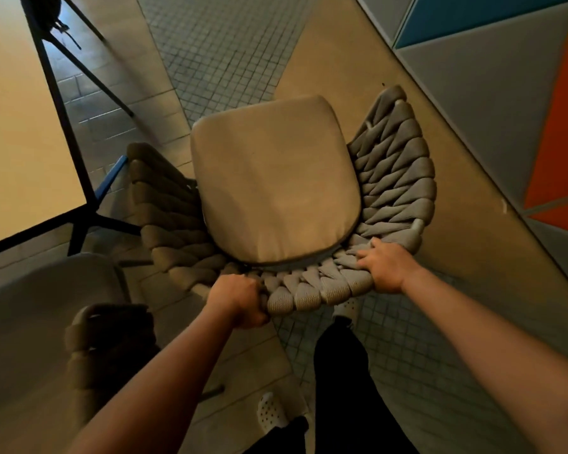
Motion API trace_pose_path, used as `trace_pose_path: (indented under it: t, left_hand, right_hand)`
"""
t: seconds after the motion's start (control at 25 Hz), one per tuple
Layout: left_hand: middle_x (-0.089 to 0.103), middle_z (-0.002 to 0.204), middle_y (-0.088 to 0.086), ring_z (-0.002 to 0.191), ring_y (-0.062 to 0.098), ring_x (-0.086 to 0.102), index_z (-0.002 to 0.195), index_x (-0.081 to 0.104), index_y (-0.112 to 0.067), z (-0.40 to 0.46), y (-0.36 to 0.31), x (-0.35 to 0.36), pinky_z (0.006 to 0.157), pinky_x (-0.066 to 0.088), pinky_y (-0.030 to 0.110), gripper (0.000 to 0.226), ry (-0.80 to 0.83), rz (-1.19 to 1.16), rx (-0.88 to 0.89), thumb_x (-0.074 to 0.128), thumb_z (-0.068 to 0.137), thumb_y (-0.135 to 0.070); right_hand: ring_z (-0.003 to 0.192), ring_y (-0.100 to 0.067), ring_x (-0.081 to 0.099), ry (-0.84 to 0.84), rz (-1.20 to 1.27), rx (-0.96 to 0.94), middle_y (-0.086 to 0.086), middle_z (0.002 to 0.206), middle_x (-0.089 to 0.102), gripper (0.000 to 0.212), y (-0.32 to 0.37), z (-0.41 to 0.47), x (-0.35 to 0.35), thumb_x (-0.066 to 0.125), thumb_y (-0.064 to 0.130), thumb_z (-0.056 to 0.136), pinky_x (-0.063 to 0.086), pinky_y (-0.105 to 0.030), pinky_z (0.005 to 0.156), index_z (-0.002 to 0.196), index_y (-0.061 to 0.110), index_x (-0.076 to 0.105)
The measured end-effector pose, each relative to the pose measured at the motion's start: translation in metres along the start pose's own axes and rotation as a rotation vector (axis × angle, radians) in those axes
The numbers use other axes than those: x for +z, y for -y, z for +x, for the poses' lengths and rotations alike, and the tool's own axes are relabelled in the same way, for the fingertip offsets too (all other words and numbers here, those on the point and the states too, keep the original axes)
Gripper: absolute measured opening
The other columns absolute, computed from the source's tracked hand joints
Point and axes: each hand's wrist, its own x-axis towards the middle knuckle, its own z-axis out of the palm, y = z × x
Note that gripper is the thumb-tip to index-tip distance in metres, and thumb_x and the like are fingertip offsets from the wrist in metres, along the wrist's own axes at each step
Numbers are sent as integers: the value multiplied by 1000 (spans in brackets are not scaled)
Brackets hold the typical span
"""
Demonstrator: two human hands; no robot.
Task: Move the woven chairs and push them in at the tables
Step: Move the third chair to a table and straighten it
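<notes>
Tiled floor (223, 44), table (17, 132) off left; left hand (240, 301) and right hand (382, 265) both grip the woven chair (394, 178) back.

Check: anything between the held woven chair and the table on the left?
Both the left hand and the right hand grip the woven chair by its back. Toward the table, only the table's dark legs intervene; a second chair sits nearer, lower left.

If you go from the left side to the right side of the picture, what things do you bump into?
Table → second woven chair → left hand → seat cushion → right hand → colourful wall panels.
</notes>
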Motion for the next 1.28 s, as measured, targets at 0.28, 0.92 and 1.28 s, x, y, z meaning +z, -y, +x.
trace_pose_path:
  t: [0.28, 0.92, 1.28]
  left_hand:
    - [67, 90, -8, 85, 17, 64, 111, 55, -49, 92, 31, -79, 60, 34, 27, 58, -135, -72, -146, 45, 57, -70]
    - [65, 113, -15, 104, 15, 61, 117, 53, -53, 261, 147, -237, 75, 43, 29, 62, -202, -187, -418, 47, 59, -74]
    - [65, 113, -12, 105, 19, 60, 116, 57, -46, 359, 225, -315, 77, 43, 33, 64, -230, -317, -544, 45, 59, -73]
  right_hand:
    - [112, -25, 41, -37, -160, -59, 5, 130, 52, 31, -103, 99, -85, 50, 31, 83, 34, -30, 70, 113, 29, 58]
    - [103, -25, 46, -161, -156, -271, 5, 106, 59, 21, -249, 308, -263, 55, 34, 79, 42, -34, 72, 98, 33, 62]
    - [99, -21, 45, -153, -320, -337, 6, 104, 59, 21, -313, 442, -387, 57, 38, 78, 39, -32, 69, 96, 31, 62]
